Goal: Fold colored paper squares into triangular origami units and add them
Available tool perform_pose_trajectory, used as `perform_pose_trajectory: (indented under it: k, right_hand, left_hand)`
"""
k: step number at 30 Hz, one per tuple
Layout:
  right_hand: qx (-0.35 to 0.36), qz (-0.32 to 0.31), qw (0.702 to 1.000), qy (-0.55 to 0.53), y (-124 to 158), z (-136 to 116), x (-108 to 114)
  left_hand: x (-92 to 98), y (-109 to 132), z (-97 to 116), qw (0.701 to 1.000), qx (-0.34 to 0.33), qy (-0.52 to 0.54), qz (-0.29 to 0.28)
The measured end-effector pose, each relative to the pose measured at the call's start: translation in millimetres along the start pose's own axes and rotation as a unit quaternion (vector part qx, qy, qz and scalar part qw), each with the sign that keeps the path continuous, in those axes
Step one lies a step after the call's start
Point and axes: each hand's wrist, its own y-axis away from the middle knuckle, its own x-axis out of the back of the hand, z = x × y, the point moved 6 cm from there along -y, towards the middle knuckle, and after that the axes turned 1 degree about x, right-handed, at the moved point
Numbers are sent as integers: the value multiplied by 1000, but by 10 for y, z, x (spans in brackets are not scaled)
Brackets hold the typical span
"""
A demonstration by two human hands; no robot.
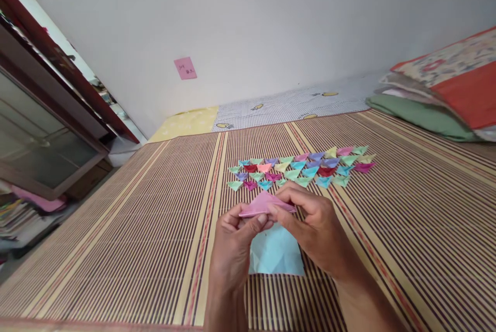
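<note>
A pink sheet of paper [264, 203], folded into a triangle with its point away from me, is held up between both hands. My left hand [234, 236] pinches its left end and lower edge, thumb on the near side. With thumb and fingers, my right hand [315, 221] grips its right part. Below them a light blue paper sheet [277, 252] with creases lies on the striped mat, its upper edge covered by my hands. Beyond my hands, several small folded paper pieces [290, 174] in many colours lie in rows.
A striped bamboo mat [155, 228] covers the wide surface. Behind it runs a patterned cloth [279, 107] along the wall, which bears a pink note [185, 68]. Pillows and folded bedding [426, 115] are stacked at right; a glass-paned cabinet door [42, 136] stands at left.
</note>
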Motion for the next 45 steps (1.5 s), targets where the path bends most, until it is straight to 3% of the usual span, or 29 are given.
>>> perform_pose_trajectory:
  k: [8, 15, 28, 33, 37, 45]
  right_hand:
    - [-50, 10, 998, -28, 6, 57, -21]
    - [-65, 15, 994, -84, 0, 126, -50]
    - [-173, -8, 974, -149, 49, 261, -133]
    - [-110, 34, 987, -115, 26, 178, -100]
    - [-54, 71, 993, -76, 11, 67, -66]
    - [19, 109, 994, -2, 36, -66, -42]
  left_hand:
    - [11, 21, 29, 999, -36, -40, -6]
    - [11, 34, 103, 993, -99, -68, 20]
    - [-89, 130, 284, 953, -202, -223, 40]
    - [-139, 192, 365, 923, -254, -276, 87]
    - [-143, 217, 373, 916, -268, -279, 105]
    - [-104, 206, 319, 947, -212, -209, 123]
